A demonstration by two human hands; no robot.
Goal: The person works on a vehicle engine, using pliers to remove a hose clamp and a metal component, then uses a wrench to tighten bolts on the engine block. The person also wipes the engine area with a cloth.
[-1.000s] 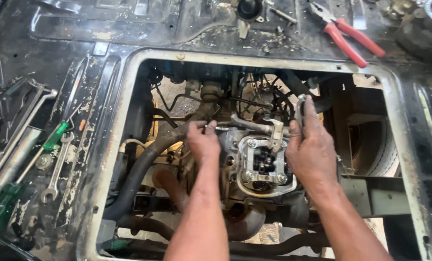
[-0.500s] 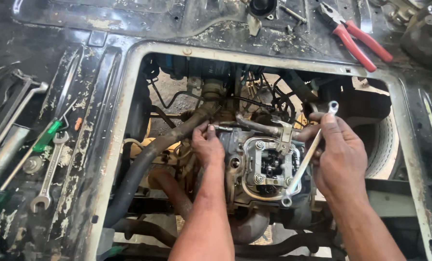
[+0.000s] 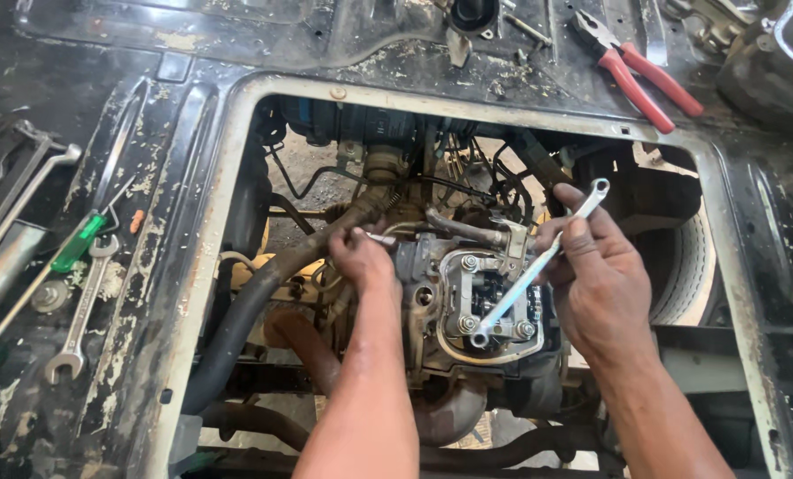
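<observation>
A small engine with an open cylinder head (image 3: 489, 302) sits inside a rectangular opening in a black vehicle floor (image 3: 192, 177). My right hand (image 3: 596, 284) grips a silver combination wrench (image 3: 538, 262), held slanted, its lower end on a nut at the bottom of the head. My left hand (image 3: 361, 262) rests on the left side of the engine, fingers pinching a small metal part beside a thick black hose (image 3: 263, 302).
Red-handled pliers (image 3: 640, 71) lie on the floor at the upper right. On the left lie a loose wrench (image 3: 81, 310), a green-handled screwdriver (image 3: 72, 248) and a long bent bar (image 3: 19, 208). A tyre (image 3: 680, 275) shows at the right inside the opening.
My right hand has picked up the wrench, swung it down across the cylinder head and set its lower end on a nut. My left hand stays at the engine's left side.
</observation>
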